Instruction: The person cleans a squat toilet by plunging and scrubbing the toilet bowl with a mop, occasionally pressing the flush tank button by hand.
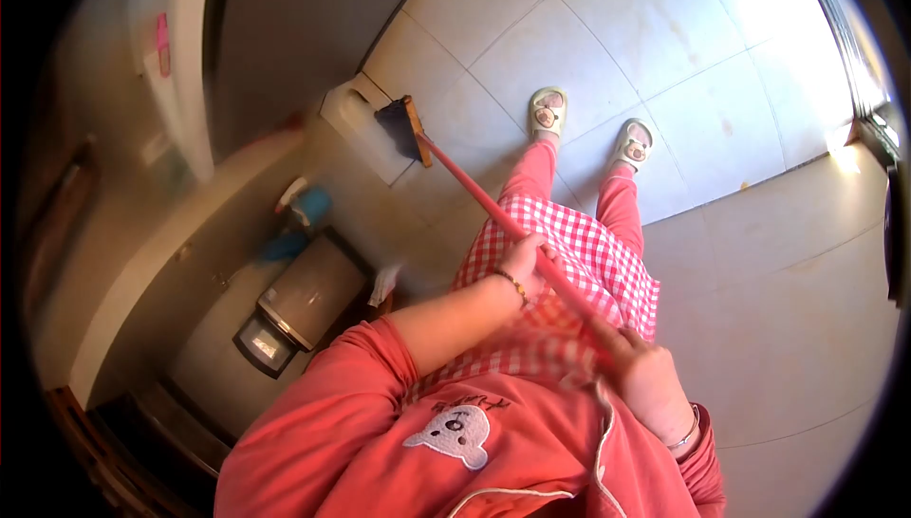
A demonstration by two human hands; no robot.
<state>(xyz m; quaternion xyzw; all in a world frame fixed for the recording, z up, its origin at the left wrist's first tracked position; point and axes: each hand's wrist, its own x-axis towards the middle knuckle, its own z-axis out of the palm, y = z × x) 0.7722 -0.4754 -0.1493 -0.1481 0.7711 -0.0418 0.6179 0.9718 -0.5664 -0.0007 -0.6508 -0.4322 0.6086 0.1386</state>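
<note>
A long red broom handle [484, 197] runs from the broom head up toward my body. My left hand [531, 265], with a beaded bracelet at its wrist, is wrapped round the middle of the handle. Closer to my body, my right hand [641, 371] grips the handle near its upper end. The broom head [403, 129], with dark bristles and an orange-brown edge, rests on the tiled floor [503, 48] beside a pale base at the cabinet corner.
A bin [318, 288] stands at the left, near a spray bottle [308, 205] with a blue body. A grey appliance or cabinet panel [304, 25] is at the upper left. My slippered feet are on the tiles. A door frame [845, 53] borders the right.
</note>
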